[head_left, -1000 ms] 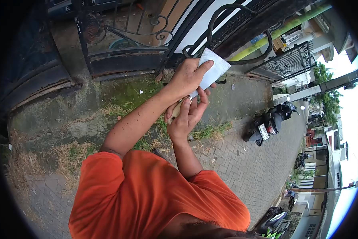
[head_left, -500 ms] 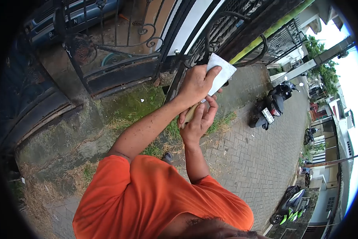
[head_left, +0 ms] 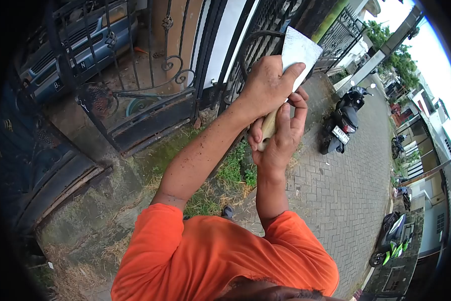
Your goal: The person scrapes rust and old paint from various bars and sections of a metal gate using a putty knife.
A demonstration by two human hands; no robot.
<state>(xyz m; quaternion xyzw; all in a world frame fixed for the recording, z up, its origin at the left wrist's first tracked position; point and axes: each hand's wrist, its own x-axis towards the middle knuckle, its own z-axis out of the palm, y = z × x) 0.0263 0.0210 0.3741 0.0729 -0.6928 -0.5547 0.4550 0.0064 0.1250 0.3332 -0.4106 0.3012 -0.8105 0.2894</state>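
Observation:
A scraper with a broad pale metal blade (head_left: 300, 50) and a wooden handle (head_left: 269, 125) is held out in front of my chest, tilted with its wide edge up and away. My left hand (head_left: 268, 85) is closed on the blade's lower part, its thumb lying flat across the face. Just below, my right hand (head_left: 284, 135) wraps its fingers round the wooden handle. The two hands nearly touch. Where blade meets handle is partly hidden by my fingers.
A black wrought-iron gate (head_left: 152, 118) stands at left, with a parked car (head_left: 85, 55) behind it. Further along the paved lane (head_left: 335, 190) is a parked motorcycle (head_left: 344, 118); another motorbike (head_left: 390, 238) stands at lower right. Grass (head_left: 230, 173) grows beside the paving.
Both hands and the scraper have moved up and to the right in view, and more of the blade shows. The grip of each hand looks the same. The camera view has shifted slightly.

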